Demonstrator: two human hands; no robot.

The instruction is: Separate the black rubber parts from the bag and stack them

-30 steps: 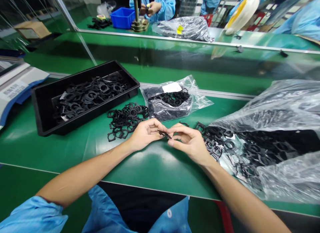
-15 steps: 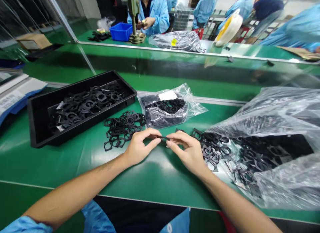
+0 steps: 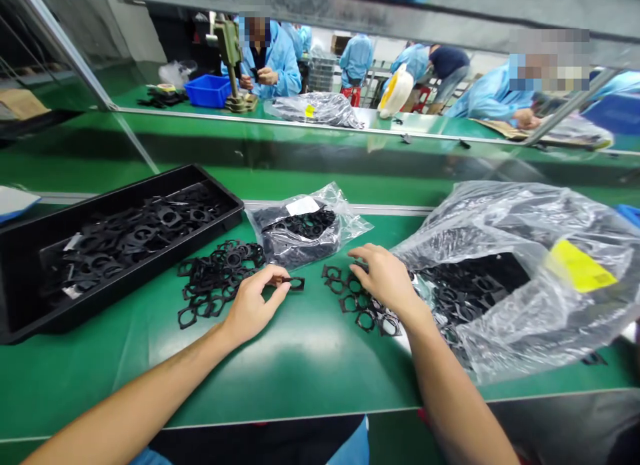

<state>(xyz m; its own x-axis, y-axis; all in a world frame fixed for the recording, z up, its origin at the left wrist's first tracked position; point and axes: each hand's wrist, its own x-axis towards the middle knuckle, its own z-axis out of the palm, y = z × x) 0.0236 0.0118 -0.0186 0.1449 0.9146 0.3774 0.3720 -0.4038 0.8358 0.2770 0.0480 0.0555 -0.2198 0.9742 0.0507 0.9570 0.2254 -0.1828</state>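
Left hand (image 3: 253, 304): forearm in from the near edge, wrist low on the surface (image 3: 300, 365) — thumb and forefinger pinched on a black part (image 3: 296, 283).
Part: mid-surface, just right of the pile (image 3: 213, 285), held low.
Right hand (image 3: 386, 278): palm down, fingers curled over loose parts (image 3: 363, 312) — whether they grip one, I cannot tell.
Around: tray (image 3: 125, 284) left, small bag (image 3: 305, 235) behind, big bag (image 3: 525, 318) right.

Black rings (image 3: 215, 282), green table (image 3: 300, 365), seemingly yellow label (image 3: 580, 268).
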